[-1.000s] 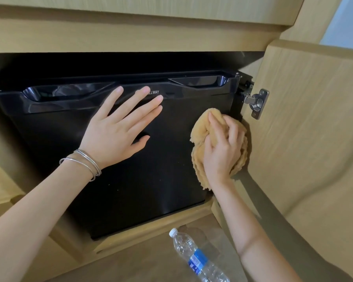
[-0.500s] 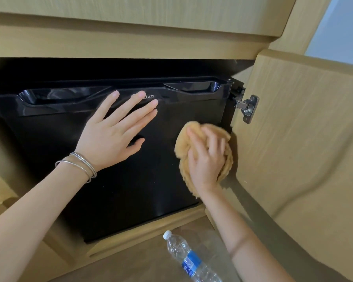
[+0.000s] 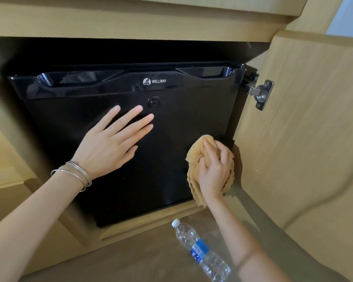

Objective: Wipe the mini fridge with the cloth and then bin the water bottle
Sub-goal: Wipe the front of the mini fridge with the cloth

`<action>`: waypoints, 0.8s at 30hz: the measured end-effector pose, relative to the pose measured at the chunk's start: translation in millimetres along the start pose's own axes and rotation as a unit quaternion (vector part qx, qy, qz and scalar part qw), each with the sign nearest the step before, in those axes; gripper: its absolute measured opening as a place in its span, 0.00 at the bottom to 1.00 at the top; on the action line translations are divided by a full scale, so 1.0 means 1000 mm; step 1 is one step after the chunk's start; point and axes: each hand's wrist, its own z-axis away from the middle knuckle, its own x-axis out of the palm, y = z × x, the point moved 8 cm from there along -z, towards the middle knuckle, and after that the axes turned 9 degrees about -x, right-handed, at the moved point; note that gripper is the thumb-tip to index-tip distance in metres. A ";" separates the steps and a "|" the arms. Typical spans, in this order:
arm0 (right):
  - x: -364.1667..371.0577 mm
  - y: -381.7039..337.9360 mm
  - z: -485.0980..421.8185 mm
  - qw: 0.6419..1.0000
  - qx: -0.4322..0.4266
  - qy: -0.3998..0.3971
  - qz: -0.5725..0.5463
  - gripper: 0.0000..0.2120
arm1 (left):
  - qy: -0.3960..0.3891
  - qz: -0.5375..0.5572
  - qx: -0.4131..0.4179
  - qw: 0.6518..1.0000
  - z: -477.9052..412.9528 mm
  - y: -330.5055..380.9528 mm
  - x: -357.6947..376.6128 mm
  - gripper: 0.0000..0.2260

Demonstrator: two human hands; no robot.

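Note:
A black mini fridge (image 3: 183, 110) sits inside a wooden cabinet, its door shut and marked with a white logo. My left hand (image 3: 112, 143) lies flat on the door's middle, fingers spread, bangles on the wrist. Low on the door's right side, my right hand (image 3: 216, 167) grips a bunched tan cloth (image 3: 194, 159) and presses it to the door. A clear plastic water bottle (image 3: 200, 251) with a white cap and blue label lies on the floor below the fridge, beside my right forearm.
The cabinet's wooden door (image 3: 306, 127) stands open to the right, hung on a metal hinge (image 3: 261, 94). A wooden ledge (image 3: 151, 224) runs under the fridge. Brown floor (image 3: 130, 261) spreads below.
My right hand has slid the cloth down the fridge door from near the top right to the lower right. My left hand has shifted down the door, uncovering the logo.

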 end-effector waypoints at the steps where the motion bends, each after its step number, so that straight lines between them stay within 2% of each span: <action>1: 0.006 -0.006 0.010 1.000 -0.015 -0.010 0.000 0.19 | -0.009 -0.003 -0.001 1.000 0.003 0.000 0.002 0.26; 4: 0.022 -0.019 0.039 0.996 -0.067 -0.058 0.001 0.20 | -0.020 -0.004 -0.005 1.000 0.008 0.000 0.005 0.26; 6: 0.017 -0.022 0.041 0.993 -0.096 -0.063 -0.001 0.20 | -0.021 0.001 -0.006 1.000 0.011 0.001 0.005 0.26; 10: -0.008 -0.018 0.005 0.998 -0.057 0.006 -0.013 0.18 | -0.003 0.013 -0.057 0.998 0.024 -0.013 -0.007 0.24; 14: 0.010 -0.038 0.007 0.999 -0.044 0.009 -0.017 0.17 | -0.010 0.013 -0.092 0.996 0.053 -0.030 -0.013 0.23; 16: 0.022 -0.051 0.025 0.997 -0.079 -0.009 -0.016 0.17 | -0.021 0.011 -0.091 0.996 0.065 -0.033 -0.012 0.23; 20: 0.038 -0.064 0.057 0.981 -0.166 -0.097 -0.001 0.20 | -0.032 0.014 -0.096 0.995 0.082 -0.033 -0.010 0.23; 24: 0.011 -0.071 0.037 0.989 -0.143 -0.038 -0.019 0.17 | -0.037 0.017 -0.114 0.993 0.093 -0.034 -0.010 0.23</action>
